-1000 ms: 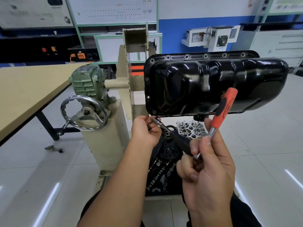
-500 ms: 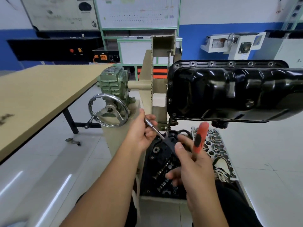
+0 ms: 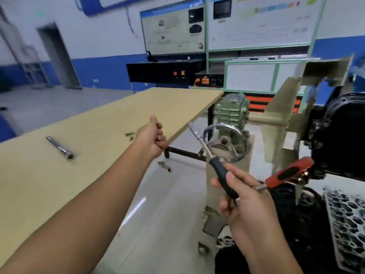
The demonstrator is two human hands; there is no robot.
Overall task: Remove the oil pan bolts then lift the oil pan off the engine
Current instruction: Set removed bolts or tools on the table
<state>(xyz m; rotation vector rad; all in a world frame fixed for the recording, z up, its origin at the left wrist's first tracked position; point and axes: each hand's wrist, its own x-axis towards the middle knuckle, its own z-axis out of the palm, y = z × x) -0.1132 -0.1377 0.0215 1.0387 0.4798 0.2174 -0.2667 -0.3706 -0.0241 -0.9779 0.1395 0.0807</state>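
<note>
The black oil pan hangs on the engine stand at the far right, partly cut off by the frame edge. My left hand reaches out over the edge of the wooden table with its fingers curled tight, right beside a small pile of loose bolts; a bolt in that hand is hidden by the fingers. My right hand grips two tools together: a black-handled socket driver pointing up and left, and a red-handled ratchet pointing right toward the pan.
A steel extension bar lies on the table. The stand's handwheel and green gearbox sit between table and pan. A cylinder head lies low at the right. A small metal part lies on the floor.
My view has swung left. My left hand left the driver's tip and reached out to the table beside the bolts. My right hand dropped away from the pan with both tools.
</note>
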